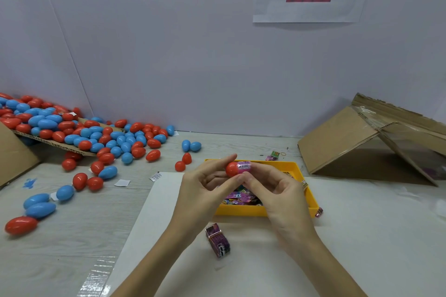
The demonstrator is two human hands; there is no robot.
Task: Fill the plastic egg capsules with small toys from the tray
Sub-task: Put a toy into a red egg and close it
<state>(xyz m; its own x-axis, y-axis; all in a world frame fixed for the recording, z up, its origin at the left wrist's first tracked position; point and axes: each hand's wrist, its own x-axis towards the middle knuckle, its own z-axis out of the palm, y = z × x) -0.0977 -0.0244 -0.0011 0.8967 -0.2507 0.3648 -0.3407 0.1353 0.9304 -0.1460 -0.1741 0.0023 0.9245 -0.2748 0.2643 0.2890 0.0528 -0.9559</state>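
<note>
Frame centre — left hand (205, 184) pinches red egg half (231, 169), right hand (270, 185) pinches pink toy (244, 167) — axis horizontal, toy entering from right.

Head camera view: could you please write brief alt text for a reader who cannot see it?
Two bare hands, left hand and right hand, hold a red plastic egg capsule with a pink toy packet at its open end, above a yellow plastic tray of small packets. Loose red and blue plastic eggs spill across the table at left; a brown cardboard box lies at right.
</note>
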